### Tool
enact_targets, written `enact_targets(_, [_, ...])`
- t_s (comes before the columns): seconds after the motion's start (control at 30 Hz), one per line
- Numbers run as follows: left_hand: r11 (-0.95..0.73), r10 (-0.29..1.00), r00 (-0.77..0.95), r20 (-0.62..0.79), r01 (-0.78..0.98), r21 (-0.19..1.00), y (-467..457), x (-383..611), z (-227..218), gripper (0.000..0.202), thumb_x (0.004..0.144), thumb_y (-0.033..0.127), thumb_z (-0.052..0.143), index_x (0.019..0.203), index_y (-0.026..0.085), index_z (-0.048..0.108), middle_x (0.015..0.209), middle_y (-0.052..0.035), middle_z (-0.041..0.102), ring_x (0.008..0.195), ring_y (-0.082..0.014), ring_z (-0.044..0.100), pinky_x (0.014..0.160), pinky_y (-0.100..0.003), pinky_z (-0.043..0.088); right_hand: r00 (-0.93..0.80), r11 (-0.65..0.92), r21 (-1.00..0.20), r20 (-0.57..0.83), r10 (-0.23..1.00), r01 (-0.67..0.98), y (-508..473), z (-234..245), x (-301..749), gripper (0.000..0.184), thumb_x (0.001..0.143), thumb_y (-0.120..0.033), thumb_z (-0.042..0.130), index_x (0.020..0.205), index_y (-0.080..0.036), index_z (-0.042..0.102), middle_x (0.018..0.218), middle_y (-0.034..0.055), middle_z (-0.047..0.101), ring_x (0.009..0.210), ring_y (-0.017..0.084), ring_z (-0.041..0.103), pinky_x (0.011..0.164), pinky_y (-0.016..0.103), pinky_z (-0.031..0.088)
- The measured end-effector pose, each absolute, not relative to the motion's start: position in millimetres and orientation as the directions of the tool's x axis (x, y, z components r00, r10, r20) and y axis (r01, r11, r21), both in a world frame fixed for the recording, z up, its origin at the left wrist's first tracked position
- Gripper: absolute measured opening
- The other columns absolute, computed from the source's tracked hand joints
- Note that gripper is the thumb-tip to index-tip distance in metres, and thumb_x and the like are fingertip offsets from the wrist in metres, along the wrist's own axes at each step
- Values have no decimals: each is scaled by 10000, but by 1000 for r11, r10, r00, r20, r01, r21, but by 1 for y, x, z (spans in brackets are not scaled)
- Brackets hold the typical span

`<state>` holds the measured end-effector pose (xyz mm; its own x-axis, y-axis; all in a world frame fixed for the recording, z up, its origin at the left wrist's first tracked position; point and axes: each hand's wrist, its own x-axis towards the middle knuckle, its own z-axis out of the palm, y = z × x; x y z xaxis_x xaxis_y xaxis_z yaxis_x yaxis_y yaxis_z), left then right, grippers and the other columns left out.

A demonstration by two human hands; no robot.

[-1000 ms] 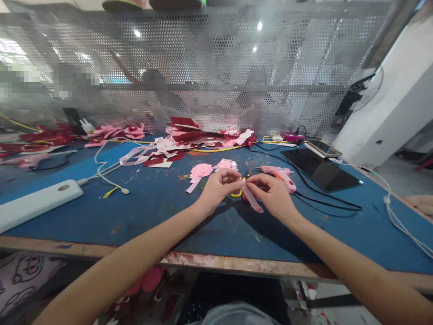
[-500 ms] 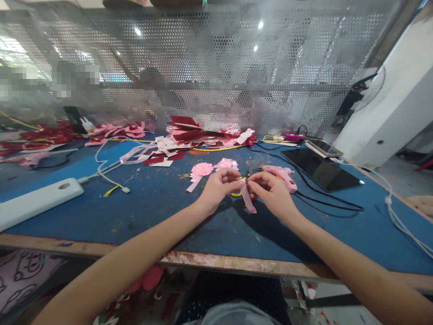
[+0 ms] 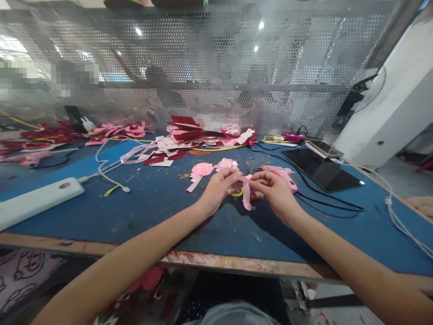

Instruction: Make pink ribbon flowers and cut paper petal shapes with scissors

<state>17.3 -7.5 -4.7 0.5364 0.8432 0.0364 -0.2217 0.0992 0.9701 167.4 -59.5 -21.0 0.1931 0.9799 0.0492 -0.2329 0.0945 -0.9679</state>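
Observation:
Both hands meet over the middle of the blue table [image 3: 142, 203]. My left hand [image 3: 219, 187] and my right hand [image 3: 272, 189] pinch the top of a short pink ribbon strip [image 3: 246, 195], whose loose end hangs down between them. Under the hands lie scissors with yellow handles [image 3: 237, 193]. Two pink ribbon rosettes [image 3: 202, 170] rest just beyond my left hand. A pink glue gun [image 3: 282, 174] lies behind my right hand.
A black tablet [image 3: 320, 171] and a phone [image 3: 323, 148] sit at the right with black and white cables. A white power strip [image 3: 37, 201] lies at the left. Red and pink cut pieces [image 3: 179, 135] pile along a perforated metal screen [image 3: 216, 72] at the back.
The ribbon's hanging end has swung from slanting right to hanging nearly straight down. Both hands have edged slightly up and away from me, still pinched together.

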Motion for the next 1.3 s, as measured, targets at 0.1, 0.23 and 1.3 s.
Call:
enact_targets(0.1, [48, 849, 525, 62, -192, 980, -8, 17, -5, 310, 631, 347, 752, 822, 146, 613, 770, 2, 605, 701, -101, 576, 639, -213, 469, 157, 38, -939, -18, 987, -342, -60, -19, 169, 332, 542, -300, 813, 754, -173, 590, 673, -14, 657, 579, 123, 614, 574, 270, 526])
enact_targets(0.23, [-17, 832, 543, 118, -187, 982, -7, 17, -7, 283, 661, 354, 730, 842, 161, 631, 819, -10, 632, 725, -111, 589, 636, -212, 463, 90, -31, -901, -78, 993, -432, -60, -19, 171, 325, 539, -264, 821, 762, -178, 601, 701, -16, 657, 623, 125, 628, 619, 277, 530])
enact_targets(1.3, [-255, 814, 514, 270, -101, 962, -7, 17, -9, 247, 663, 269, 733, 811, 144, 581, 772, 1, 628, 712, -104, 605, 704, -224, 482, 192, 293, -939, 326, 926, 181, -59, -27, 169, 164, 718, -296, 628, 814, -188, 550, 744, 14, 625, 649, 140, 585, 591, 262, 465])
